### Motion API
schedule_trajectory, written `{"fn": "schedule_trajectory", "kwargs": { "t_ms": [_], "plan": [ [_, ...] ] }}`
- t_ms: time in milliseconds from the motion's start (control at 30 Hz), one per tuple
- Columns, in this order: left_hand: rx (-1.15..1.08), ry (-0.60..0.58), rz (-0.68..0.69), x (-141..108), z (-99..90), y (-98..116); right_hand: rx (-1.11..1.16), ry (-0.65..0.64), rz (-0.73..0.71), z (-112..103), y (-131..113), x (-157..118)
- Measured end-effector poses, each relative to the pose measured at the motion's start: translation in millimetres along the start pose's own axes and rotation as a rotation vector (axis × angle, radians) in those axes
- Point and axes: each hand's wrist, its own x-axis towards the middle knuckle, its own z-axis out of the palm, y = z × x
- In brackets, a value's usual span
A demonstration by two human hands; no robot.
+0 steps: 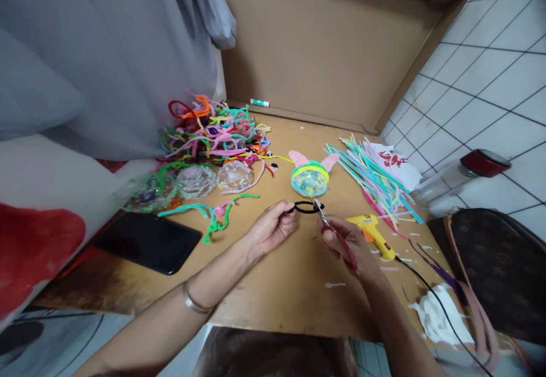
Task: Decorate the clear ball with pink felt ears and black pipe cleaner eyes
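Note:
Pinched in the fingers of my left hand (pixel 276 226) is a black pipe cleaner (pixel 303 210) bent into a loop. My right hand (pixel 346 243) grips scissors with dark red handles (pixel 343 246), their blades at the right end of the loop. Just beyond both hands sits a clear plastic bowl (pixel 310 183) decorated with yellow and green bands and two pink ear shapes. A yellow glue gun (pixel 375 236) lies beside my right hand, its black cord trailing toward the front right.
A tangled pile of colourful pipe cleaners (pixel 213 129) lies back left, near clear decorated domes (pixel 235 176) and a black phone (pixel 149 241). Straight pipe cleaners (pixel 371 172) lie right. A glue stick (pixel 260 103), a brown handbag (pixel 490 269) and white tissue (pixel 442 314) edge the table.

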Motion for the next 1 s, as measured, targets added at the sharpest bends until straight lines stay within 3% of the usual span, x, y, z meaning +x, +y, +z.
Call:
{"fn": "schedule_trajectory", "kwargs": {
  "t_ms": [200,367,533,600,667,733,800,900,1000],
  "plan": [
    [0.006,-0.002,0.006,0.9,-0.3,-1.1,-0.026,0.023,0.01,0.2,-1.3,-5.8],
    [-0.012,0.044,0.091,2.8,-1.3,2.2,-0.19,0.098,-0.021,-5.0,0.5,-12.0],
    [-0.033,0.081,0.122,2.1,-0.9,9.3,-0.674,-0.092,0.081,-5.4,5.7,-37.1],
    [-0.034,0.084,0.113,1.1,0.1,10.0,-0.764,-0.118,0.112,-2.0,4.5,-48.6],
    [-0.029,0.082,0.095,0.2,1.3,9.1,-0.816,-0.121,0.05,-0.5,2.9,-55.7],
    [-0.02,0.071,0.065,-0.6,2.2,6.9,-0.901,-0.023,-0.057,-4.6,3.5,-57.2],
    [-0.009,0.053,0.041,-1.2,2.5,4.2,-1.071,0.198,-0.081,-15.6,8.3,-54.1],
    [0.003,0.018,0.031,-1.6,1.5,0.9,-1.356,0.466,0.154,-39.9,24.7,-45.3],
    [0.011,-0.024,0.012,-1.0,-0.3,-0.8,-1.391,0.446,0.31,-61.5,48.6,-38.9]
  ]
}}
